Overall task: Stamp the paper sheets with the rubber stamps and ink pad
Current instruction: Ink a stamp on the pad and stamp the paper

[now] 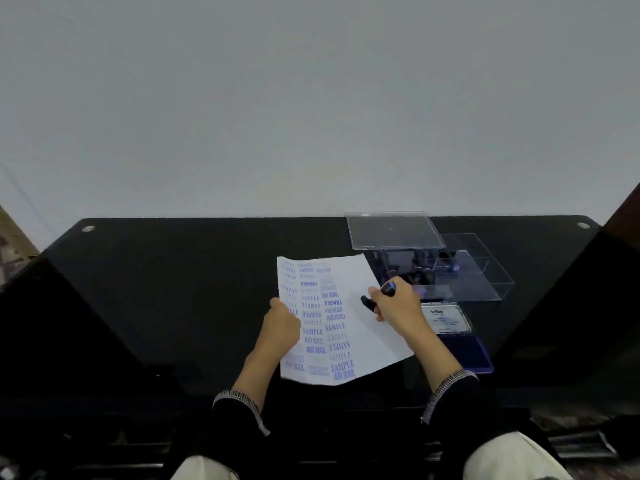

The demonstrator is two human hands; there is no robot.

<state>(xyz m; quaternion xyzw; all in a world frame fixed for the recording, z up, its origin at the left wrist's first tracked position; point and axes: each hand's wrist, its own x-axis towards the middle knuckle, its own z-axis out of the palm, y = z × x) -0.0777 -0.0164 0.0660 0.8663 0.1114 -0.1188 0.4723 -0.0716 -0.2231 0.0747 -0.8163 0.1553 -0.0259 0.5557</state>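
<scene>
The right hand (396,303) holds a black stamp (375,298) with a blue band, its fingers curled around the handle. The stamp's printing end sticks out to the left of the grip, over the blank right part of the sheet (360,306); whether it touches the paper I cannot tell. The long axis of the stamp lies nearly flat and a little tilted, from the blue band at the far right of the fingers down to the black end at the near left.

The left hand (282,323) is well to the left of this grip and holds the left edge of the sheet; its fingers look curled on the edge, but the exact pinch is hidden. The long side of the sheet runs away from the person, turned slightly to the right.

The task seems well advanced on this sheet: the left and middle columns are full of blue prints, such as SAMPLE, AIR MAIL, FRAGILE and AMENDED. The strip under the grip is blank, so I judge some prints remain there.

Just right of the grip, toward the person, the ink pad (464,348) lies open on the black table (173,289). Beyond the grip stands a clear box (485,271) with more stamps inside.
</scene>
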